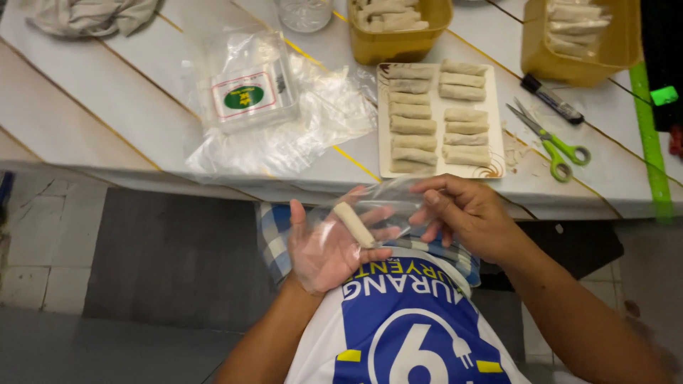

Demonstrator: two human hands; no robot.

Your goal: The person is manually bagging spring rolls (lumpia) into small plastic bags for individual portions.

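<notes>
My left hand point(324, 249) is inside a clear plastic bag point(370, 203), palm up, with one pale spring roll point(353, 224) lying across its fingers. My right hand point(462, 213) pinches the bag's upper edge just to the right. Both hands hover over my lap, below the table's front edge. On the table above them sits a white rectangular tray point(384, 142) carrying two rows of several uncooked spring rolls point(413, 124).
A stack of clear bags with a labelled pack point(245, 96) lies left of the tray. Two yellow tubs point(398, 43) point(626, 43) of rolls stand at the back. Green-handled scissors point(558, 146), a black marker point(551, 99), a glass point(304, 14) and a grey cloth point(85, 18) lie on the table.
</notes>
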